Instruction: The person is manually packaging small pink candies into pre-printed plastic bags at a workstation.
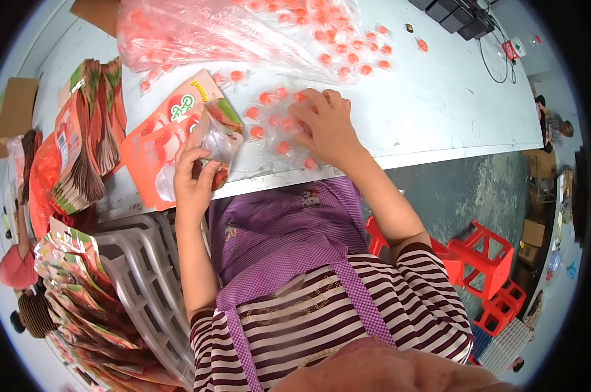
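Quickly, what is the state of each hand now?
Left hand: closed on an open pouch.
Right hand: open, palm down on wrapped orange candies.

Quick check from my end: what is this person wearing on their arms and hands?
Both forearms are bare, and neither the left hand nor the right hand wears a glove, ring or watch. Short dark-maroon-and-white striped sleeves end near the elbows, under a purple checked apron.

The right hand (325, 127) covers several small orange sweets (263, 114), so its fingers' grip cannot be told. At twelve o'clock the big clear bag (197, 32) is cut by the edge; at seven, the pouch stack (93, 307) too.
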`<state>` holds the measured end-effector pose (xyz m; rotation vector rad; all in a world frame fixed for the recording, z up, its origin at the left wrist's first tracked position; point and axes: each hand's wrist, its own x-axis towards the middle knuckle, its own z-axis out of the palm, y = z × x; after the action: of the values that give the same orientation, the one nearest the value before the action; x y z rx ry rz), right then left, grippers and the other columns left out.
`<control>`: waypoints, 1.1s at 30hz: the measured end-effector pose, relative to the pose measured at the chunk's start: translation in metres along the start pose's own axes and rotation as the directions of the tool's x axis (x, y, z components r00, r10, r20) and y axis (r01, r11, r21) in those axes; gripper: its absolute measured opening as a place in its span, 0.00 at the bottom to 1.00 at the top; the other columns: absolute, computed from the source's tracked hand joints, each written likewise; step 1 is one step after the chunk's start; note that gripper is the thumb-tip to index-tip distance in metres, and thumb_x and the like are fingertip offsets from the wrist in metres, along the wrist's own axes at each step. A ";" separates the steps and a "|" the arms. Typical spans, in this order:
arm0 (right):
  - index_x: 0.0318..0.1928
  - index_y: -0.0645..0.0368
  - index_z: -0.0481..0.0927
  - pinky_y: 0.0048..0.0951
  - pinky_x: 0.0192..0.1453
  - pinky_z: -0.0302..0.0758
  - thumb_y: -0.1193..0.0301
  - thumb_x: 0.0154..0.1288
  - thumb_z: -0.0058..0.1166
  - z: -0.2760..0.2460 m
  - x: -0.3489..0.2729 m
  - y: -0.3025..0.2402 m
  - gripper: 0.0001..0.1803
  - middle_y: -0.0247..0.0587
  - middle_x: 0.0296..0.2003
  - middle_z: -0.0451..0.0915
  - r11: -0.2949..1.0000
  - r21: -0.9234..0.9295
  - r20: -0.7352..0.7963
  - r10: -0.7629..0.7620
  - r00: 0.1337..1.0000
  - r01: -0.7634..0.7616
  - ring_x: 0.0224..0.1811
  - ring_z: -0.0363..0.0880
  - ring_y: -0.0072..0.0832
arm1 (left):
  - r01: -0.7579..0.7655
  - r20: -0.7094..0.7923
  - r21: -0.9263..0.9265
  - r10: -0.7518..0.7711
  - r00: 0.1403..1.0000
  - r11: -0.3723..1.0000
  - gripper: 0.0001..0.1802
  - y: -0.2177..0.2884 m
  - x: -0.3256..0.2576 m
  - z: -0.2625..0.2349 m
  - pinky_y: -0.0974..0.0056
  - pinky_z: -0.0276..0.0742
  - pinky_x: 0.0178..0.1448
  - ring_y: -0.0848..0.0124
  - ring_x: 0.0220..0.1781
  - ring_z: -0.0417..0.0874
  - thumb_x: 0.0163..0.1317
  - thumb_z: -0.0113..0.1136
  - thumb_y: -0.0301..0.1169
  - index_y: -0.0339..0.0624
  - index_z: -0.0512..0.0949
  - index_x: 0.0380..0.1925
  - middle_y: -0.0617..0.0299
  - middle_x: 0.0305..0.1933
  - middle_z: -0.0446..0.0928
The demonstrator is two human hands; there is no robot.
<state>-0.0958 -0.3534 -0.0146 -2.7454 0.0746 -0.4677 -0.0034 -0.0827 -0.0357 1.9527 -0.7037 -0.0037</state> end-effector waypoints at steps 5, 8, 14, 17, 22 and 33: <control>0.38 0.49 0.78 0.37 0.45 0.70 0.69 0.46 0.61 0.003 0.005 0.009 0.15 0.35 0.43 0.72 0.998 -0.005 -0.047 -0.056 0.997 0.056 0.43 0.67 0.38 | -0.090 0.044 0.219 0.082 0.996 0.972 0.09 0.037 0.016 -0.006 0.56 0.60 0.65 0.54 0.65 0.63 0.44 0.67 0.24 0.39 0.76 0.26 0.52 0.62 0.68; 0.35 0.52 0.78 0.33 0.40 0.72 0.72 0.46 0.61 0.003 0.005 0.011 0.11 0.36 0.38 0.73 0.997 0.021 -0.099 -0.073 0.992 0.075 0.40 0.69 0.36 | -0.156 0.043 0.230 0.150 0.988 0.961 0.09 0.040 0.018 -0.009 0.55 0.60 0.65 0.54 0.65 0.64 0.44 0.67 0.25 0.39 0.77 0.26 0.52 0.63 0.67; 0.31 0.57 0.78 0.31 0.37 0.73 0.76 0.47 0.60 0.001 0.004 0.015 0.08 0.38 0.32 0.75 0.977 0.208 -0.245 0.003 0.970 0.049 0.36 0.72 0.33 | -0.070 0.019 0.153 0.068 0.997 0.986 0.10 0.035 0.014 -0.002 0.57 0.60 0.65 0.55 0.65 0.64 0.45 0.67 0.26 0.38 0.74 0.26 0.53 0.63 0.67; 0.29 0.59 0.77 0.25 0.35 0.71 0.77 0.51 0.60 -0.002 0.005 0.018 0.05 0.36 0.31 0.76 0.899 0.436 -0.280 0.183 0.942 -0.045 0.33 0.72 0.25 | -0.120 0.034 0.220 0.115 0.993 0.968 0.10 0.047 0.018 -0.005 0.57 0.60 0.65 0.55 0.65 0.63 0.46 0.67 0.26 0.39 0.74 0.26 0.53 0.63 0.67; 0.32 0.62 0.78 0.17 0.31 0.69 0.77 0.58 0.57 -0.020 0.012 -0.002 0.02 0.29 0.25 0.76 0.326 0.914 0.074 0.448 0.891 -0.240 0.28 0.71 0.14 | -0.173 0.134 0.293 0.139 0.981 0.940 0.09 0.056 0.022 0.000 0.57 0.57 0.66 0.53 0.67 0.61 0.48 0.66 0.26 0.39 0.73 0.25 0.51 0.64 0.66; 0.33 0.59 0.76 0.15 0.24 0.62 0.73 0.60 0.57 -0.020 0.044 -0.048 0.04 0.26 0.22 0.75 0.120 0.865 0.468 0.155 0.870 -0.487 0.22 0.67 0.10 | -0.265 0.232 0.290 0.201 0.952 0.920 0.07 0.075 0.038 0.008 0.55 0.58 0.63 0.54 0.65 0.63 0.48 0.64 0.31 0.43 0.77 0.25 0.52 0.60 0.69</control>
<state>-0.0612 -0.3200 0.0339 -1.3405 0.2250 0.0625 -0.0098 -0.1307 0.0331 2.1814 -1.1266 0.0677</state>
